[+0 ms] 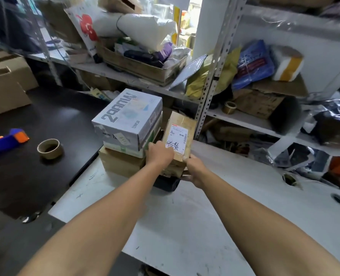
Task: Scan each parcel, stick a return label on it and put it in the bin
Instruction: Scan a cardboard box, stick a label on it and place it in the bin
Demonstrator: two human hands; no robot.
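A small brown cardboard parcel (182, 128) with a white shipping label (177, 139) stands tilted at the middle of the white table (224, 216). My left hand (159, 154) grips its near left corner, fingers over the label's lower edge. My right hand (195, 173) holds its near right bottom edge. Under the parcel lies a black device (166, 183), mostly hidden. To the left is a stack of boxes: a grey printed box (127, 118) on top, a white-green one beneath it, a brown one (121, 163) at the bottom.
On the dark table at left lie a roll of brown tape (50, 148) and a blue-orange tape dispenser (7, 139). Cardboard boxes (4, 84) stand at far left. Metal shelves (209, 84) behind hold cluttered bags and boxes. Crumpled plastic bags (304, 156) pile at right.
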